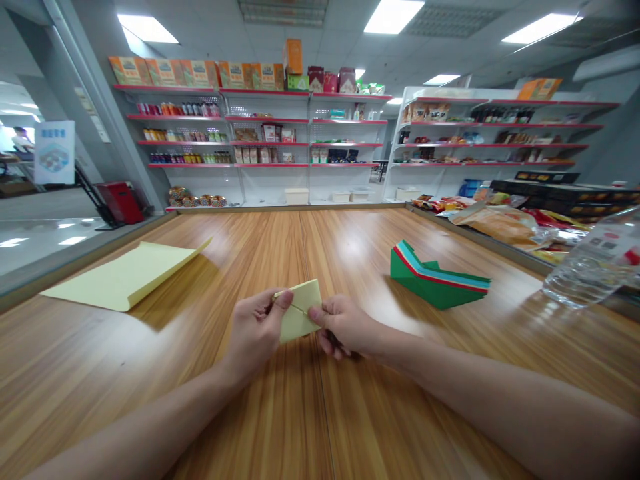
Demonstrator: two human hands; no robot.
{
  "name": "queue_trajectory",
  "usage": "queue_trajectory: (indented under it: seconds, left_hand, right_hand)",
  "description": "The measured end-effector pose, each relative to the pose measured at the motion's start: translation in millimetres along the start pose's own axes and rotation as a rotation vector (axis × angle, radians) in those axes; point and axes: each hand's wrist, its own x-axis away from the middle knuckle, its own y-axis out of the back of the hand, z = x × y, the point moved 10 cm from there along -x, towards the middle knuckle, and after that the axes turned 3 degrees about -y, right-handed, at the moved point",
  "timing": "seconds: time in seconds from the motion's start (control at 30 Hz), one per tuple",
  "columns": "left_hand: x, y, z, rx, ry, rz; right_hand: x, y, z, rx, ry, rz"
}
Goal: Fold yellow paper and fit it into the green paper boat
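A small folded piece of pale yellow paper [300, 325] is held a little above the wooden table, tilted, with a slanting crease or slit across it. My left hand [256, 328] pinches its left edge, thumb on top. On the right edge, my right hand [345, 323] grips it between thumb and fingers, the other fingers curled below. To the right stands a folded paper boat [437, 285], green outside with red, white and blue layers along its rim. A larger yellow sheet [125, 270] lies at the left, its right edge curling up.
The wooden table [310, 247] has a seam down its middle. At the right edge stands a clear plastic bottle [583, 267], with packaged snacks [515, 223] beyond it. Stocked shelves [270, 143] line the back. A red box [121, 202] is on the floor at left.
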Motion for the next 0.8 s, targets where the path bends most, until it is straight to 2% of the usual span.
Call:
queue_trajectory:
  seconds: [0.1, 0.17, 0.27, 0.37, 0.43, 0.5, 0.57, 0.63, 0.8]
  left_hand:
    - [2.7, 5.0, -12.4, -0.135, -0.084, -0.025]
    - [1.9, 5.4, -12.1, -0.115, -0.079, -0.033]
    - [-1.7, -1.6, 8.5, 0.164, 0.095, -0.016]
    - [-1.0, -16.6, 33.7, 0.503, 0.353, 0.014]
    - [1.4, -23.5, 43.7, 0.614, 0.49, 0.028]
    - [1.5, -26.4, 45.9, 0.65, 0.544, 0.044]
    - [-1.8, -28.1, 40.8, 0.654, 0.502, 0.075]
    - [-5.9, -26.6, 32.1, 0.61, 0.393, 0.087]
    - [-4.4, -4.8, 6.9, 0.219, 0.082, -0.023]
  right_hand:
    - [1.8, -7.0, -1.4, -0.084, -0.021, 0.068]
    - [1.1, -7.7, 0.0, -0.089, 0.007, 0.07]
    - [0.1, -3.0, 4.0, -0.008, 0.078, 0.003]
    - [7.0, -0.7, 20.0, 0.121, 0.254, -0.064]
    - [16.0, -2.8, 33.6, 0.233, 0.397, -0.098]
    - [21.7, -4.4, 40.8, 0.304, 0.477, -0.129]
    - [18.7, -0.9, 38.5, 0.263, 0.453, -0.157]
    - [9.8, 5.3, 28.8, 0.142, 0.355, -0.173]
    - [-4.1, 5.5, 5.2, -0.003, 0.094, -0.103]
